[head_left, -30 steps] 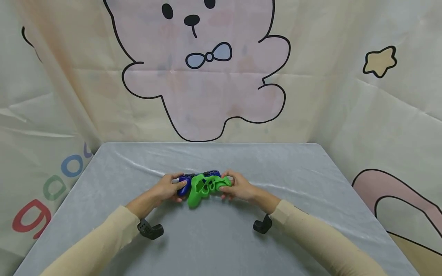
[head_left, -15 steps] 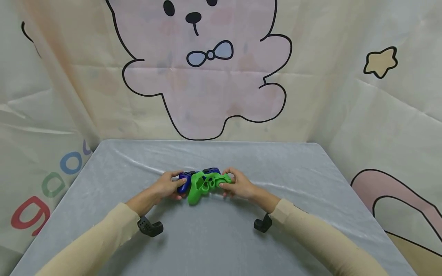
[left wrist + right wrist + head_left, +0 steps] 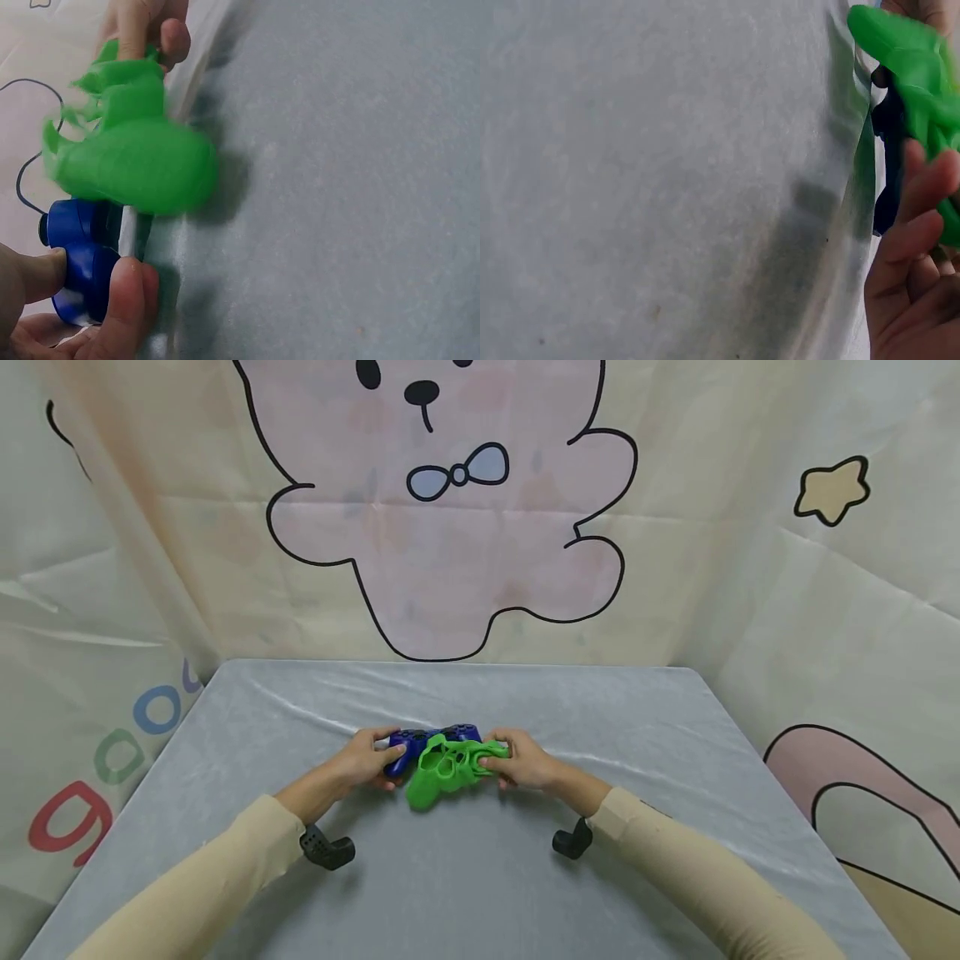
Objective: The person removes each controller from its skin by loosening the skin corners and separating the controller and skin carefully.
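Observation:
In the head view my left hand (image 3: 362,760) grips the left handle of a blue game controller (image 3: 402,758), thumb on top and fingers beneath. My right hand (image 3: 525,763) pinches the right end of a soft green controller cover (image 3: 431,777), which has several cut-out holes. The cover hangs in front of the controller and hides much of it. Seen from the left wrist, the cover's rounded handle (image 3: 142,165) sticks out beyond the blue controller (image 3: 82,270). In the right wrist view, right-hand fingers (image 3: 922,195) lie against the green cover (image 3: 915,75), with the dark controller behind.
A grey-blue cloth covers the table (image 3: 450,877), with shadows under both hands. A black wrist camera (image 3: 327,847) sits on the left wrist and another black camera (image 3: 573,840) on the right. Printed curtains (image 3: 450,543) stand behind and beside the table.
The green cover's right end has bunched up in my right hand, and the cover has shifted slightly to the right. More of the blue controller's top shows. My left hand has barely moved.

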### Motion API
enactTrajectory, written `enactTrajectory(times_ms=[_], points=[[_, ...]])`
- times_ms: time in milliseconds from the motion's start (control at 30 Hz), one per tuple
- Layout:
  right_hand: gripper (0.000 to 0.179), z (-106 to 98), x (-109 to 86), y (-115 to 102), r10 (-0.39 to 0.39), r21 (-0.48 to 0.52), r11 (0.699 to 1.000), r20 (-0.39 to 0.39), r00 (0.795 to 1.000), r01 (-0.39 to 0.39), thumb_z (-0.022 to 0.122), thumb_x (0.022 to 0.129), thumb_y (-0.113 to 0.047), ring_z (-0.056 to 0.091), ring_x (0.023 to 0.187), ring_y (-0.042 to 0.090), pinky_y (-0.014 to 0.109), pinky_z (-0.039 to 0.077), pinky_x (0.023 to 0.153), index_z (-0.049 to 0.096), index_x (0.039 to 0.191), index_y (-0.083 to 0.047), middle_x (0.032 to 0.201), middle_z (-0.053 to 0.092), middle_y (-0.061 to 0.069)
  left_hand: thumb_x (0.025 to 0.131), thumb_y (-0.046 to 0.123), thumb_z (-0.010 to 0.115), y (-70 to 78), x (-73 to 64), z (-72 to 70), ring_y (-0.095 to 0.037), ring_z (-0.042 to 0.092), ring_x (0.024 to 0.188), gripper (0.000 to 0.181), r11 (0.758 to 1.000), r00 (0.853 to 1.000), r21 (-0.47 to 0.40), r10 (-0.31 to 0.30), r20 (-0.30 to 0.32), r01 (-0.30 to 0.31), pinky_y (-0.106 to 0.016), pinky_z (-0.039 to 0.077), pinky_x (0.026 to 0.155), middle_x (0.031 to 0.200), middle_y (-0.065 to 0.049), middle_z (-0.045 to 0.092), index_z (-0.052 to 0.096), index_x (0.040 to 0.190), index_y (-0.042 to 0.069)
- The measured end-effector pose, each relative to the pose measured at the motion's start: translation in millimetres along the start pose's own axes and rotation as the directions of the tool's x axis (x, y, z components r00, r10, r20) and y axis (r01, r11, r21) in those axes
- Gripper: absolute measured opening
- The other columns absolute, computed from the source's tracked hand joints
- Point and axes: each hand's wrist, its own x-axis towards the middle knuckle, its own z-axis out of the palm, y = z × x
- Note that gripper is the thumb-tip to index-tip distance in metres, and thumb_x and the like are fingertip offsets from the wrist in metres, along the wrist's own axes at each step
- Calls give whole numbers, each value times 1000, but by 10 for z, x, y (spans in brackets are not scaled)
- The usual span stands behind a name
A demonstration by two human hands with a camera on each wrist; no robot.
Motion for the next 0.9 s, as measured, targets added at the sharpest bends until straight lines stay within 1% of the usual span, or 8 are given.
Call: enactTrajectory(times_ms=[100,133,267,467,667,800,900], points=[[15,-18,0,-5,15,35,999,0,1000,-15,59,103,-14,59,52,12,24,45,50,59,111,-1,81,73,14,108,14,48,9,-5,-8,-17,65,68,60,1000,1000,8,-6,0,6,-26,59,57,141,-39,46,23,161,6],[15,-20,-2,-6,27,42,999,-4,1000,-27,59,103,-15,61,53,11,24,46,51,59,111,-2,80,73,14,108,15,48,11,-9,-12,-16,65,67,60,1000,1000,11,-6,0,6,-26,59,57,141,-39,47,23,161,6],[19,-27,-18,-17,71,81,994,-16,997,-70,61,102,-16,65,57,11,24,52,55,57,116,-3,79,73,11,108,16,48,18,-14,-26,-15,66,67,60,1000,1000,11,-4,1,4,-26,59,59,141,-39,47,23,161,6],[26,-46,-50,2,97,154,983,24,995,-99,59,103,-14,67,63,12,25,56,59,54,125,-3,83,73,8,108,18,49,29,-12,-48,-13,67,68,60,1000,1000,13,-7,5,7,-26,60,62,141,-37,49,24,161,9],[27,-65,-62,11,96,196,975,71,993,-108,59,103,-17,67,68,13,27,57,64,55,127,-5,86,69,6,107,21,50,30,-30,-84,-12,68,70,62,1000,1000,13,2,16,-2,-25,59,60,136,-37,53,23,161,6],[31,-91,-65,16,80,245,964,105,991,-104,58,103,-16,65,69,12,26,56,65,53,132,-5,89,67,4,107,23,52,36,-33,-101,-10,69,70,63,1000,1000,28,5,19,-6,-23,57,59,133,-35,57,24,161,7],[34,-103,-79,39,67,284,954,125,990,-100,56,104,-15,64,69,10,24,56,65,51,136,-4,89,67,3,106,25,53,16,-20,-97,-10,70,68,63,999,1000,40,13,17,-14,-24,57,57,121,-30,64,26,160,7]])
